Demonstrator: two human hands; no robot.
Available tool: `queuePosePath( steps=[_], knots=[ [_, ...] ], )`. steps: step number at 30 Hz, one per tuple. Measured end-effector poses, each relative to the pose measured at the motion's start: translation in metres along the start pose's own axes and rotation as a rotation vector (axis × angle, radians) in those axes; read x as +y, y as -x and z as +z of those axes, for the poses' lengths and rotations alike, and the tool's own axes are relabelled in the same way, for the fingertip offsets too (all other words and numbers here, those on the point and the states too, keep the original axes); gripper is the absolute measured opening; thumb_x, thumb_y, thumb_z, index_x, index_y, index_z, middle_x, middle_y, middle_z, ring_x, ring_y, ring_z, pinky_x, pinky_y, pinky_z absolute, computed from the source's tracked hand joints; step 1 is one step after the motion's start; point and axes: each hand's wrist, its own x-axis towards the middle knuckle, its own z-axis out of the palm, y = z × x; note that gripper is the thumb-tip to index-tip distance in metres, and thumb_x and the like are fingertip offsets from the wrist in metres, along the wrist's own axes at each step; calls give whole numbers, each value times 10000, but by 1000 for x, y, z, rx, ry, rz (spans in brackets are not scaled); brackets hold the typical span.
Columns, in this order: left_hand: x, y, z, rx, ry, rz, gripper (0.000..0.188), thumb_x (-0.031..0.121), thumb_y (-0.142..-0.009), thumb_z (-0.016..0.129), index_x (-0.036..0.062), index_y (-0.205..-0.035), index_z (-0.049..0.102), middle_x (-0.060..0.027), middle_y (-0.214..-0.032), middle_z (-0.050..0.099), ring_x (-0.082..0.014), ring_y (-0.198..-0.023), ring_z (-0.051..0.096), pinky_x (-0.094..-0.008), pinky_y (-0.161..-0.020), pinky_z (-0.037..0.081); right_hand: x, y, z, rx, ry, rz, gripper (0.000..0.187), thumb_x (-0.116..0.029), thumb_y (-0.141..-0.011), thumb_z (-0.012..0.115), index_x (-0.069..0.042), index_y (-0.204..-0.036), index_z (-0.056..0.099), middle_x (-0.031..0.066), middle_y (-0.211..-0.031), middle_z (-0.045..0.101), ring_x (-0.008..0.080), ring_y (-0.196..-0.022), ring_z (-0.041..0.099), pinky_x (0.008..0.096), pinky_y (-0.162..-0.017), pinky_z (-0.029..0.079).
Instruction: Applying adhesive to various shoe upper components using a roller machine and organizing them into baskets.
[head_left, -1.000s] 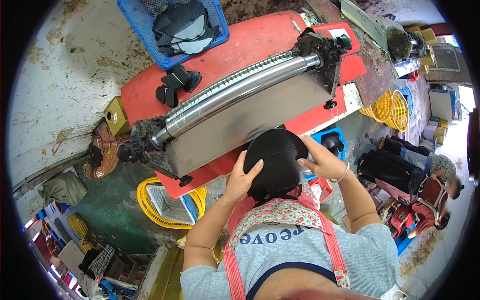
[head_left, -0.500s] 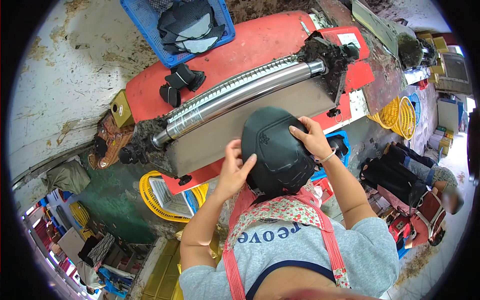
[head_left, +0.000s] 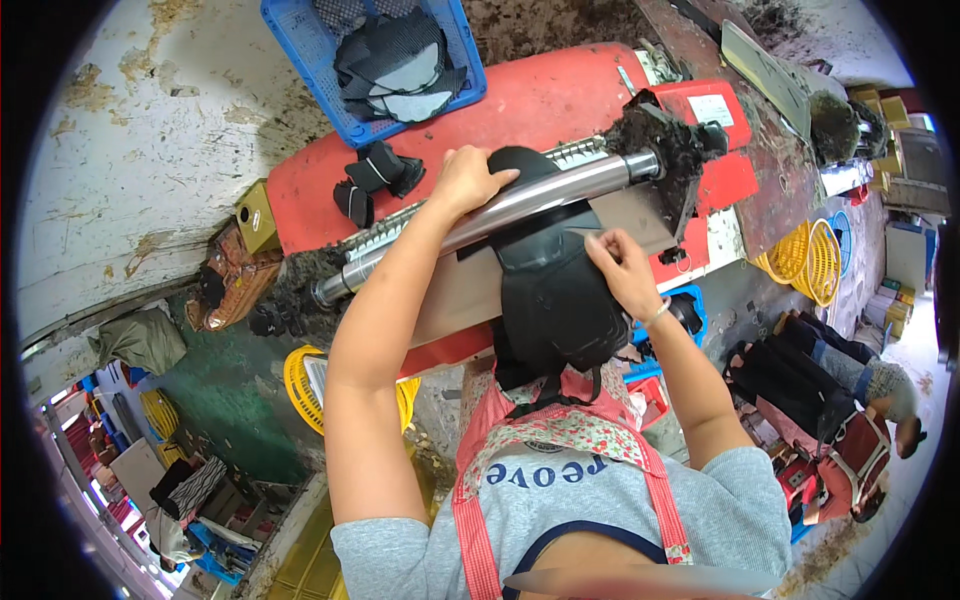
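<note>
A black moulded pad [head_left: 555, 300], like a knee pad with a rounded end, passes beneath the shiny metal roller [head_left: 545, 192] of a red machine [head_left: 330, 190]. Its far end shows beyond the roller, while the softer near part and a strap hang toward my apron. My left hand [head_left: 470, 182] reaches over the roller with its fingers bent at the pad's far end. My right hand [head_left: 622, 270] pinches the pad's right edge on the near side, over the flat metal plate [head_left: 440, 302].
A blue crate [head_left: 350, 125] of dark cut pieces stands behind the machine. Small black rolled pieces [head_left: 375, 172] lie on the red top. Yellow baskets [head_left: 300, 385] and a blue crate [head_left: 690, 340] sit below. Another person [head_left: 880, 385] is at far right.
The pad has gone from being held up before me to lying under the roller. My left hand has moved forward over the roller to its far end; my right hand stays on the near side.
</note>
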Motion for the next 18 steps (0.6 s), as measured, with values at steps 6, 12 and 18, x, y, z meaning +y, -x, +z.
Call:
queuePosePath(
  steps=[6,12,18],
  knots=[
    [24,-9,-50,484,115,282,217,145,-743,706,-7,-886,647,-186,-833,650,-293,-739,639,-352,-675,468,16,15,-18,-168,-296,57,248,-77,-769,622,-23,-979,500,-4,-717,528,93,-641,488,221,-629,410],
    [-20,-48,-129,864,-100,576,193,151,-720,719,36,-863,658,-117,-867,655,-289,-872,610,-377,-754,456,12,11,-10,-116,-385,102,179,-134,-820,644,1,-888,549,36,-762,582,76,-706,520,238,-633,419],
    [-11,-33,-43,292,-306,297,314,274,-780,678,-8,-918,665,-194,-990,635,-360,-916,579,-417,-811,450,7,-3,-10,-64,-185,65,243,-216,-848,623,17,-839,555,90,-730,584,99,-699,523,282,-636,426]
  ],
)
